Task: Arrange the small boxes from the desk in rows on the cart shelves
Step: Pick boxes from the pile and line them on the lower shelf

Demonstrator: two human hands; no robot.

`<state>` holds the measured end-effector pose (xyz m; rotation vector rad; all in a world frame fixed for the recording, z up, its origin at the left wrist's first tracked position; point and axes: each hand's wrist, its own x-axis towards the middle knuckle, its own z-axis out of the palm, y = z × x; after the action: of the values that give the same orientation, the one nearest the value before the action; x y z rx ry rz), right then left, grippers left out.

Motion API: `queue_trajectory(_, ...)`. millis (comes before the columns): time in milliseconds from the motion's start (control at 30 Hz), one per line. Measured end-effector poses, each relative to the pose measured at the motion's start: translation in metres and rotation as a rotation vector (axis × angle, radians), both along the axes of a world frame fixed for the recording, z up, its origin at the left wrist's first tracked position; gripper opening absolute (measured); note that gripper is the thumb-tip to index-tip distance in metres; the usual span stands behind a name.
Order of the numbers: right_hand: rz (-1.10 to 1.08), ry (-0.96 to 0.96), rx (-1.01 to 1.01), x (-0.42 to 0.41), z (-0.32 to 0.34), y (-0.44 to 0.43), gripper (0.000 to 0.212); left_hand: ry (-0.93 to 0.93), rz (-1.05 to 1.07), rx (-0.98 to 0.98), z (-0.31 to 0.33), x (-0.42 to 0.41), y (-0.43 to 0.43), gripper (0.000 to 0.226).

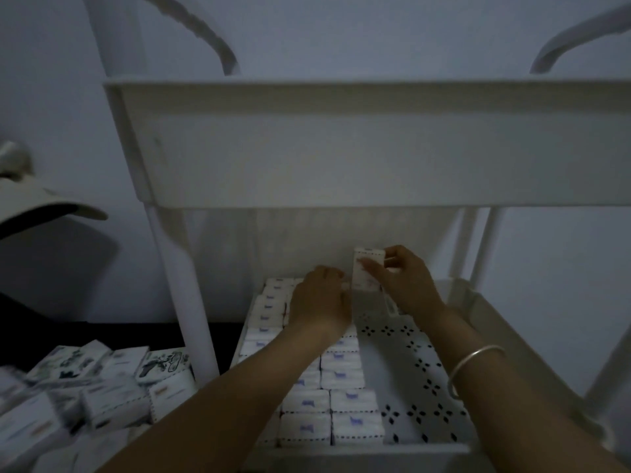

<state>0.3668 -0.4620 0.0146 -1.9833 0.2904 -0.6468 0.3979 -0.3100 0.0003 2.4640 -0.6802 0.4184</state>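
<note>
While right grip [406,285] pinches upright box [367,271], left grip [321,302] unclear; perforated cart shelf [421,365] (dim room).

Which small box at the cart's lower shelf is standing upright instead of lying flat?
The small box held by the right hand at the far end of the shelf: it stands upright, while the other boxes lie flat in rows.

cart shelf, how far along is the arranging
Done: rows of boxes fill the left side of the lower shelf. In hand: the right hand holds one box upright at the far end, left hand resting on the rows. Left: the bare right strip, plus the desk pile.
</note>
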Motion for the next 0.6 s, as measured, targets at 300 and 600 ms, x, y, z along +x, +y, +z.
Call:
queue_trajectory(300, -0.118, 0.224, -0.326, 0.003, -0.025, -0.001, 0.040, -0.248, -0.063, 0.110, -0.013, -0.012, 0.002, 0.038)
queue_trajectory(600, -0.064, 0.206, -0.074, 0.014, -0.040, 0.006, 0.035, -0.067, 0.010, 0.113, -0.004, -0.015, 0.004, 0.034)
